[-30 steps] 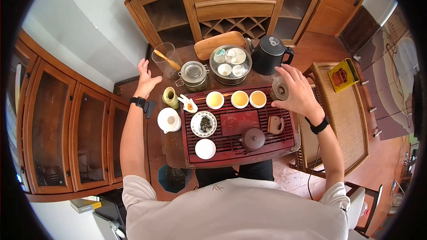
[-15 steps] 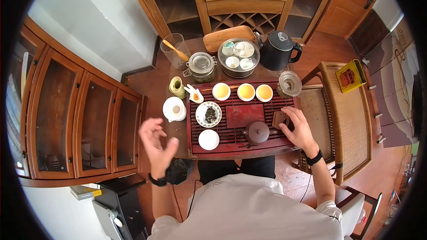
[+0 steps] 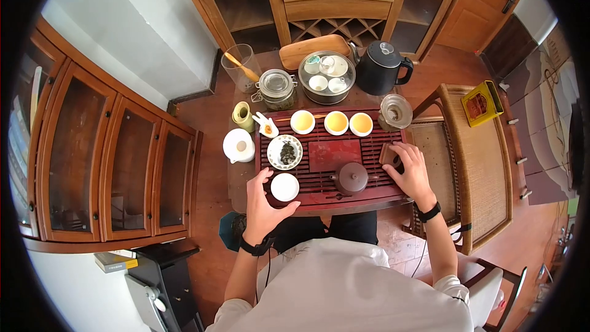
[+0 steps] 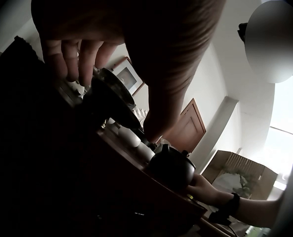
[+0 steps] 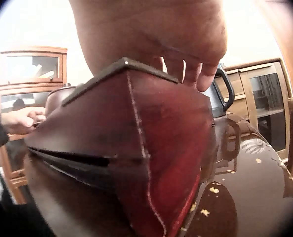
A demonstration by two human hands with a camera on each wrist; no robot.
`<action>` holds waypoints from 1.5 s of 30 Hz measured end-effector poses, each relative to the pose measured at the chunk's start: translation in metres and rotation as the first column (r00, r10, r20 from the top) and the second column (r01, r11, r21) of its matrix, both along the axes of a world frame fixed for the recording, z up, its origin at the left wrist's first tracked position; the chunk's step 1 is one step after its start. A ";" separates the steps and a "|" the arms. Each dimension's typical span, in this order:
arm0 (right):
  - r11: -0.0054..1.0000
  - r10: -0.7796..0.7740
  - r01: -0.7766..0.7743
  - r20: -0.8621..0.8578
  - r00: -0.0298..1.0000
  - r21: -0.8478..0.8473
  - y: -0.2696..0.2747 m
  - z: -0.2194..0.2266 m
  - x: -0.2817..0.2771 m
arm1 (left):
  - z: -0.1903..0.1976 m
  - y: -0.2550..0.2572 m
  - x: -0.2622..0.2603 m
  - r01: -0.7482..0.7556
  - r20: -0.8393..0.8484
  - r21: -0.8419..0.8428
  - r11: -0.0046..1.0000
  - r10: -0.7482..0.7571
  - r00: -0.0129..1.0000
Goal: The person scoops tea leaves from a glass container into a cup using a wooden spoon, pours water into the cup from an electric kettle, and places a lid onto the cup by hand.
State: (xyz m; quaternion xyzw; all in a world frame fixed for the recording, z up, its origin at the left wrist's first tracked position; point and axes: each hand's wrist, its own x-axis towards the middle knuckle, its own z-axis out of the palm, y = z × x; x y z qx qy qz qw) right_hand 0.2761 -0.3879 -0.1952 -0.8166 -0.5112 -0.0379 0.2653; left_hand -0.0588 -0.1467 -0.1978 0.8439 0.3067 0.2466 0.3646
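My left hand [image 3: 263, 209] is spread round the near side of a white cup [image 3: 285, 187], fingers at its left and thumb at its lower right. A little space shows between the fingertips and the rim in the head view. In the left wrist view that cup [image 4: 112, 94] looks dark, between fingers and thumb. My right hand [image 3: 413, 175] rests with loose fingers at the right edge of the red tea tray [image 3: 335, 155], over a small brown block-like piece [image 3: 388, 154] that it partly covers. A brown clay teapot [image 3: 352, 178] sits between the hands.
Three cups of tea [image 3: 336, 123] line the tray's far side. A dish of tea leaves [image 3: 285, 152] and a white lidded pot [image 3: 239, 146] stand left. Behind are a glass jar [image 3: 276, 88], a steel basin [image 3: 326, 78], a black kettle [image 3: 382, 67] and a glass pitcher [image 3: 396, 112].
My left hand has come down from the far left and across to the white cup. My right hand has left the glass pitcher and come nearer, to the tray's right edge.
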 end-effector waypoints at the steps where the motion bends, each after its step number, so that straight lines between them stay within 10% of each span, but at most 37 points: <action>1: 1.000 -0.017 0.017 -0.009 1.000 0.008 -0.001 -0.001 0.001 | -0.001 -0.001 0.002 0.004 0.000 -0.002 1.000 -0.004 1.000; 15: 0.986 0.143 -0.130 -0.116 0.983 0.108 0.014 0.026 -0.055 | -0.015 -0.004 0.007 0.002 -0.002 0.177 0.984 -0.002 1.000; 45: 0.997 -0.012 0.019 -0.090 0.996 0.076 -0.023 0.014 -0.047 | -0.007 -0.022 0.032 0.019 -0.022 0.193 0.981 -0.015 1.000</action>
